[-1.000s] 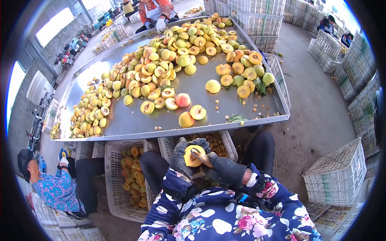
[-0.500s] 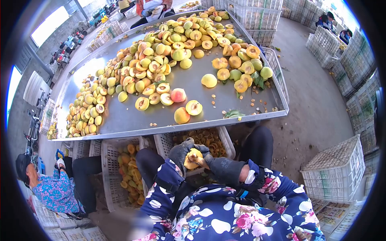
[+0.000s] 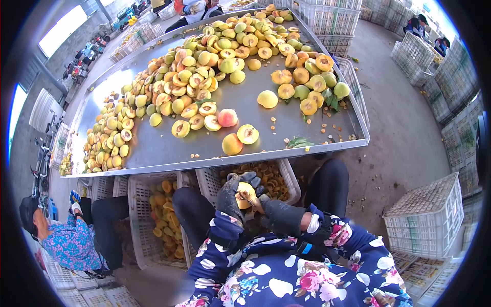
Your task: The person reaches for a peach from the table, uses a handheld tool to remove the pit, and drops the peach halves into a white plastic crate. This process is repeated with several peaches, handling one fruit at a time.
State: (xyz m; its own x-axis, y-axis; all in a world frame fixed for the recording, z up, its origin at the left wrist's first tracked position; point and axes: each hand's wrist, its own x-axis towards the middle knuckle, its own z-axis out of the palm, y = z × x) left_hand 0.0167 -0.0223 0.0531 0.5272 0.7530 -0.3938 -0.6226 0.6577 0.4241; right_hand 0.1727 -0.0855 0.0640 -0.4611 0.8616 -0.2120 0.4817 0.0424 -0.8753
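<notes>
Both my hands wear dark gloves and meet over a white crate, close to my chest. My left hand [image 3: 229,197] cups a yellow peach half [image 3: 245,195], cut face turned toward my right. My right hand [image 3: 271,211] presses a small metal tool into the fruit's hollow; the tool is mostly hidden. Below them the crate [image 3: 292,180] holds peach pieces. Ahead, the steel table [image 3: 169,153] carries a heap of whole and halved peaches [image 3: 204,77], with a few loose halves [image 3: 240,139] near its front edge.
A second white crate [image 3: 139,225] of peach pieces stands to the left, beside a seated person in a floral blue top [image 3: 71,240]. Another person works at the table's far end [image 3: 192,7]. Empty white crates [image 3: 427,217] stack on the right, on a concrete floor.
My hands stay joined over the crate; the peach half has been turned in my left hand, so less of its cut face shows. The view has shifted slightly.
</notes>
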